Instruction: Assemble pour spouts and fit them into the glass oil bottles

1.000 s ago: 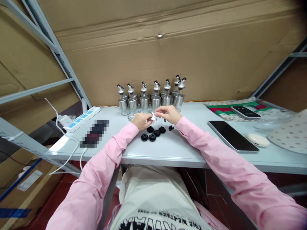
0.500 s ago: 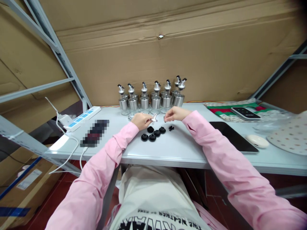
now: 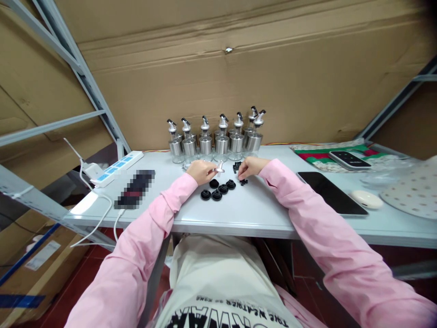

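Observation:
My left hand (image 3: 202, 172) pinches a silvery-white pourer spout (image 3: 219, 169) above the table, its narrow end pointing up. Close by to the right, the fingers of my right hand (image 3: 251, 167) are closed together, low over a small heap of tiny black parts (image 3: 244, 182); whatever lies between the fingertips is too small to make out. Behind that hand sits another cluster of black pieces (image 3: 236, 166). Several round black stoppers (image 3: 223, 189) lie in front of my hands. Glass oil bottles with steel sleeves (image 3: 221, 145) and pourer tops stand in a row at the back.
At left lie a white power strip (image 3: 118, 169) and a blurred-out phone (image 3: 134, 189) with a cable. To the right are a black tablet (image 3: 331, 193), a white oval case (image 3: 366, 199) and a device with buttons (image 3: 349, 160) on patterned cloth. Cardboard (image 3: 218, 82) closes off the back.
My right hand has moved slightly right and down to the tiny black parts, uncovering the cluster behind it. My left hand stays in place with the pourer spout.

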A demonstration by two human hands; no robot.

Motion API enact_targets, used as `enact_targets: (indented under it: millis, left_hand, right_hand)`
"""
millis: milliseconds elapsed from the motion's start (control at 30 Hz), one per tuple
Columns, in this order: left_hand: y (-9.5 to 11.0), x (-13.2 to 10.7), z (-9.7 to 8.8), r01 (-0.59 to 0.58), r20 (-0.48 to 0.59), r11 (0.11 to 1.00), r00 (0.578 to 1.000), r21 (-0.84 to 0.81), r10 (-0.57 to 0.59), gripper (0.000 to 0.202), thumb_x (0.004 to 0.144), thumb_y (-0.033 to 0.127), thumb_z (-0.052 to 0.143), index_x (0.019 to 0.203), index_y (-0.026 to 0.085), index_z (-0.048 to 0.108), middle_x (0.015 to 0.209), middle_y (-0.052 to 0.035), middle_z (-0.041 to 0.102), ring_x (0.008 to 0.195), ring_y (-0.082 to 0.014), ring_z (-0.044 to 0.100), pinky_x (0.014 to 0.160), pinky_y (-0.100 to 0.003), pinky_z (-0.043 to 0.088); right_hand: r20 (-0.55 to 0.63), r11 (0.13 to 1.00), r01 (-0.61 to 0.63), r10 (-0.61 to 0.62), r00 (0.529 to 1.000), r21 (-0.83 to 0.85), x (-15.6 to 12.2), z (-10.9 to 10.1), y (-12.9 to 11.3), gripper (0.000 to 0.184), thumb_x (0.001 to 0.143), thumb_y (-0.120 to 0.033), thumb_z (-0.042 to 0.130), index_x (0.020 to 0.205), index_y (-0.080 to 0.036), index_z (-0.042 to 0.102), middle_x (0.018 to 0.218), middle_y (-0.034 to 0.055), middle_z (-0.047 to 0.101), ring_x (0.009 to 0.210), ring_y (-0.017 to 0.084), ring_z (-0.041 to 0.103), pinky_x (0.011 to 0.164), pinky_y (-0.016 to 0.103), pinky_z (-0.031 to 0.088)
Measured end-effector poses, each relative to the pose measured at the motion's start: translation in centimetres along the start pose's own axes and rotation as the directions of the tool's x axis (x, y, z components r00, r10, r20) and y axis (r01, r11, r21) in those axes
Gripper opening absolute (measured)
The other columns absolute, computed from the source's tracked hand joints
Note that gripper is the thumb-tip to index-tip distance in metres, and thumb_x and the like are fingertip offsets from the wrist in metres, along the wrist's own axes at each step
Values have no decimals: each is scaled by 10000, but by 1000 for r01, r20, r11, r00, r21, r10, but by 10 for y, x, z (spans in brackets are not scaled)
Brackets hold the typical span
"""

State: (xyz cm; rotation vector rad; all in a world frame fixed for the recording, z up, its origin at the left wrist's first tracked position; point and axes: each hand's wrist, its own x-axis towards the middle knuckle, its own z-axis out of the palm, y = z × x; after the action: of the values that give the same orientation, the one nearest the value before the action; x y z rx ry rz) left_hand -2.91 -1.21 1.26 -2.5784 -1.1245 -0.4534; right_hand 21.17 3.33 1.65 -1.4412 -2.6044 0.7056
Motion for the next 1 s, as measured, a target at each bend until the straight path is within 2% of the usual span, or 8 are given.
enact_targets:
  millis: [233, 400, 500, 567, 700, 767, 867, 1000]
  left_hand:
    - [-1, 0, 1, -4, 0, 1000, 1000, 13, 4, 199, 816, 255, 469, 708, 183, 620, 713, -23, 666, 651, -155, 595, 615, -260, 367]
    - [-1, 0, 1, -12, -19, 1000, 1000, 11, 12, 213, 819, 261, 463, 691, 182, 614, 696, -22, 658, 637, -151, 591, 616, -261, 371]
    - [-1, 0, 1, -5, -15, 1000, 1000, 10, 5, 211, 821, 266, 465, 699, 185, 617, 700, -22, 658, 639, -151, 592, 610, -260, 371]
    - [-1, 0, 1, -3, -10, 1000, 1000, 8, 3, 199, 818, 262, 470, 709, 188, 620, 709, -21, 662, 643, -151, 592, 612, -259, 373]
    - [-1, 0, 2, -14, -19, 1000, 1000, 5, 14, 199, 815, 259, 468, 711, 187, 621, 709, -24, 665, 646, -155, 599, 612, -262, 374]
    - [-1, 1, 3, -19, -24, 1000, 1000, 4, 19, 207, 819, 260, 462, 709, 185, 621, 708, -25, 666, 647, -156, 602, 614, -263, 375]
    - [-1, 0, 2, -27, -24, 1000, 999, 6, 27, 218, 825, 261, 456, 701, 183, 617, 708, -27, 666, 656, -155, 605, 618, -260, 377]
    - [-1, 0, 1, -24, -21, 1000, 999, 15, 24, 218, 825, 264, 460, 692, 182, 612, 706, -32, 665, 653, -153, 601, 621, -258, 379]
  right_hand:
    - [-181, 993, -45, 24, 983, -109, 9, 11, -8, 143, 646, -305, 684, 705, -183, 728, 672, 16, 700, 618, 129, 597, 599, 214, 421]
    - [-257, 986, -56, 13, 966, -158, 8, 14, -16, 167, 708, -303, 626, 711, -164, 718, 681, 34, 693, 619, 127, 580, 609, 223, 402]
    - [-237, 993, -19, -9, 971, -117, 6, 13, -17, 192, 692, -336, 639, 725, -162, 714, 667, 30, 683, 617, 126, 576, 608, 224, 401]
    - [-206, 997, -3, -13, 979, -75, 5, 12, -16, 149, 640, -301, 679, 702, -168, 704, 633, 15, 667, 595, 121, 567, 602, 224, 403]
    - [-331, 997, 39, -14, 943, 67, 3, 9, -18, 82, 645, -253, 663, 640, -173, 645, 599, 4, 639, 590, 118, 554, 615, 240, 415]
    - [-391, 955, 114, 2, 920, 274, 2, 8, -21, 155, 667, -322, 655, 669, -174, 609, 638, 15, 650, 605, 120, 566, 606, 247, 432]
    - [-388, 781, 228, 19, 922, 581, 0, 9, -29, 299, 622, -427, 692, 707, -164, 576, 701, 39, 657, 601, 116, 572, 576, 252, 451]
    - [-433, 645, 331, 0, 901, 689, 2, 14, -38, 399, 573, -491, 717, 741, -143, 615, 605, -8, 585, 491, 63, 460, 506, 232, 399]
